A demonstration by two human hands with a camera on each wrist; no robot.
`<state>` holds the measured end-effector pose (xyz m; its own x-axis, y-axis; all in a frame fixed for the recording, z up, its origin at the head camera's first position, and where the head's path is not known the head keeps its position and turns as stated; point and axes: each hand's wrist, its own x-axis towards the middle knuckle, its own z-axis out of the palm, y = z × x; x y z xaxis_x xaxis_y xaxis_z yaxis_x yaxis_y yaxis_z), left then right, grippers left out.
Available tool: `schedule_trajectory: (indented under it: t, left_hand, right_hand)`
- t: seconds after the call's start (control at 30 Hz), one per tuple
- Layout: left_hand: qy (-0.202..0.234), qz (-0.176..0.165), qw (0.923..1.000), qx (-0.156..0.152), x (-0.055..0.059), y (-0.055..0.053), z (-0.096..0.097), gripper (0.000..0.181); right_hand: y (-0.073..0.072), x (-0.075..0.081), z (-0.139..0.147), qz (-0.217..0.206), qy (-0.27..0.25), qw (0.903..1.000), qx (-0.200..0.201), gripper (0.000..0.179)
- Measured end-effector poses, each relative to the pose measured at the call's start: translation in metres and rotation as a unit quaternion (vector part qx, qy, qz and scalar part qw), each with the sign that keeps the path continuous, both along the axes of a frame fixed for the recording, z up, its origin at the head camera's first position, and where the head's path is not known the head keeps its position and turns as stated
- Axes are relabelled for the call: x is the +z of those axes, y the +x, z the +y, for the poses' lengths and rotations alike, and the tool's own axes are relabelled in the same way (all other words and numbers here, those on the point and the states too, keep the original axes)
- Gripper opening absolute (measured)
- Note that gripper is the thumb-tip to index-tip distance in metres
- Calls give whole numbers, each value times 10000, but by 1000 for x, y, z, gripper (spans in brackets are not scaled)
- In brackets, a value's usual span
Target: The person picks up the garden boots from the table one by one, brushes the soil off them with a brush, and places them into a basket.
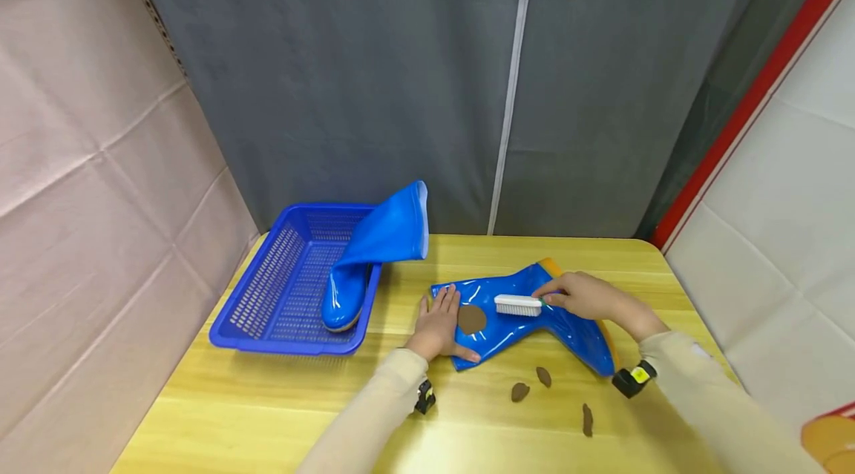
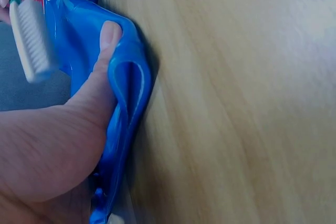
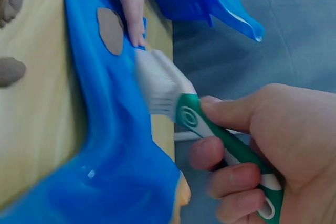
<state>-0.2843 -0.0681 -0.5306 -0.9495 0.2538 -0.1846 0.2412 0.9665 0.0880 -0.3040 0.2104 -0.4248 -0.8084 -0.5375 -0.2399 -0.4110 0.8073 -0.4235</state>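
Note:
A shiny blue rain boot (image 1: 497, 340) with an orange-yellow sole lies on its side on the table, its shaft toward the left. Spread flat over the shaft's open end, my left hand (image 1: 436, 326) presses it down; the thumb lies near the rim in the left wrist view. A round brown patch (image 1: 472, 319) shows on the shaft beside those fingers. My right hand (image 1: 588, 296) grips the green and white handle of a scrub brush (image 3: 231, 145). The brush's white bristles (image 3: 155, 85) are over the shaft, between the brown patch and the ankle.
Left of the boot stands a blue plastic basket (image 1: 230, 337). A second blue boot (image 1: 387, 229) leans in it, shaft over the right rim. Several brown pieces (image 1: 519, 392) lie on the table (image 1: 467, 433) in front. A grey curtain (image 1: 374, 73) hangs behind the table.

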Motion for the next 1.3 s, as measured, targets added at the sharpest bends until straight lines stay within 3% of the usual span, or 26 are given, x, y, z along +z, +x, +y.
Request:
schedule_trajectory:
  t: [0.33,0.5,0.63,1.0,1.13,1.3]
  left_hand:
    - [38,22,10000,14,0,1,0,134]
    - [10,17,10000,28,-2,0,-1,133]
    - [44,-37,10000,-11,-4,0,-1,133]
    - [-7,14,10000,-92,-3,2,0,131]
    - [-12,-59,9999,-96,-1,4,2,131]
    - [-48,-288,9995,-82,3,2,-5,130]
  right_hand:
    - [4,-26,-33,935,-134,9955,-60,29]
    - [11,-56,-57,1445,-87,9894,-95,31]
    - [23,-70,-63,1429,-82,9891,-336,32]
    - [56,-62,-59,1635,164,9843,-647,31]
    - [65,-54,-57,1915,291,9794,-576,29]
    - [75,-48,-55,1855,406,9798,-629,27]
